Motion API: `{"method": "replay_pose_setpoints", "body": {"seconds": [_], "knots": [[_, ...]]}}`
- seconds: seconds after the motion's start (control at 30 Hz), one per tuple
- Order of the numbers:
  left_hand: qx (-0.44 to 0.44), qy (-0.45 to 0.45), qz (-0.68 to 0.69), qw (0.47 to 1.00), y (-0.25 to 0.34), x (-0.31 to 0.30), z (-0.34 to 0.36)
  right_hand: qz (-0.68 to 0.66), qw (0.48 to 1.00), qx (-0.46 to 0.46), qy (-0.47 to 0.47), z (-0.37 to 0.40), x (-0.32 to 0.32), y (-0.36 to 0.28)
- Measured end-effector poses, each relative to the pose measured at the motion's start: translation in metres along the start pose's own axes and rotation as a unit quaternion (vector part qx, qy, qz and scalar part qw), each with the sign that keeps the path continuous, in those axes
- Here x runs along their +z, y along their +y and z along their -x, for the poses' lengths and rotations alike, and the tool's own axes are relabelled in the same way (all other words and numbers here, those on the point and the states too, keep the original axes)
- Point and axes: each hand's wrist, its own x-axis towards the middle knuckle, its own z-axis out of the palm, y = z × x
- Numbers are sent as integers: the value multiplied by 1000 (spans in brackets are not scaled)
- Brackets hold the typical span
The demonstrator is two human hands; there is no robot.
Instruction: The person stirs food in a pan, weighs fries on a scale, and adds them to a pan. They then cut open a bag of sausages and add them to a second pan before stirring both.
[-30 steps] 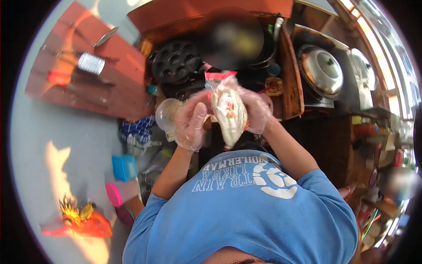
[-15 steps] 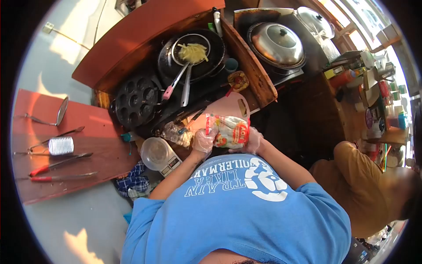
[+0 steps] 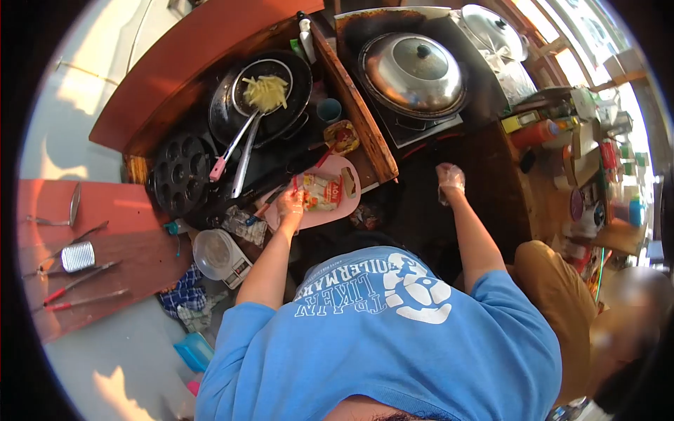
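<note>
My left hand (image 3: pixel 289 206), in a clear plastic glove, grips the left edge of a red-and-white printed plastic packet (image 3: pixel 321 192). The packet lies over a pink cutting board (image 3: pixel 349 203); its contents are hard to make out. A knife-like tool and a red-handled utensil pass close to this hand. Out to the right, my right hand (image 3: pixel 450 181), also gloved, is away from the packet above a dark area. Its fingers look loosely extended, and nothing shows in them.
A strainer (image 3: pixel 263 85) of pale strips rests over a black wok (image 3: pixel 298 77). Left of it sits a round-welled pan (image 3: pixel 181 174). A lidded pot (image 3: pixel 414 74) stands at upper right. A kitchen scale (image 3: pixel 228 258) is near my left arm; another person (image 3: pixel 554 302) is at right.
My right hand has let go of the packet and swung out to the right. My left hand has carried the packet forward and left, over the pink board. The camera view has shifted right.
</note>
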Motion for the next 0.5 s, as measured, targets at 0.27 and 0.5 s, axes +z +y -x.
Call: {"method": "replay_pose_setpoints", "body": {"seconds": [0.27,0.5], "knots": [[88,161,12,983,20,-33,90,250,945,-187,-96,-81,5,-20],[93,189,-307,928,5,-71,113,261,936,-235,-33,-75,10,-11]]}}
